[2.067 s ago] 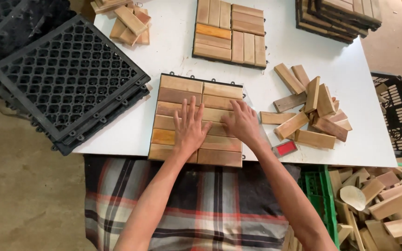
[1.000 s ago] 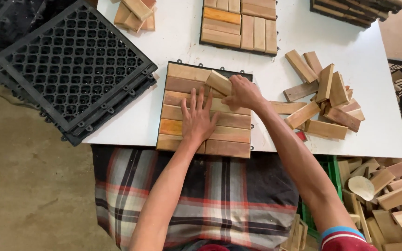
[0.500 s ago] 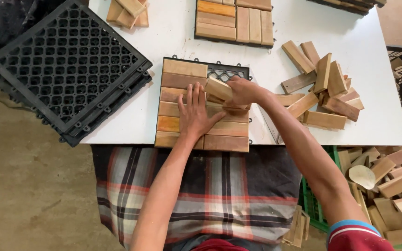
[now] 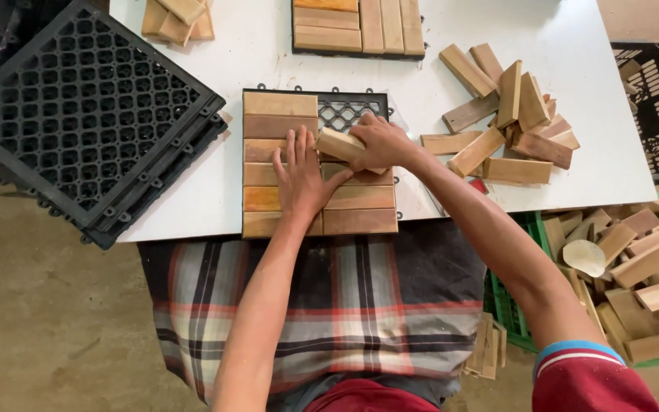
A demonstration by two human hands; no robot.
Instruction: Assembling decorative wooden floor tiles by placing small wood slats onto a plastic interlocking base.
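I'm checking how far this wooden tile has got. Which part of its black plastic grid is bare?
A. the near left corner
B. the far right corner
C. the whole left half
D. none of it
B: on the tile the black grid shows only at the far right corner, just beyond the right hand, which holds a wooden slat; wooden slats cover the rest.

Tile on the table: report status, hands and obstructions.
Left hand flat on tile. Right hand holds slat, tilted, over open grid corner. Nothing blocking.
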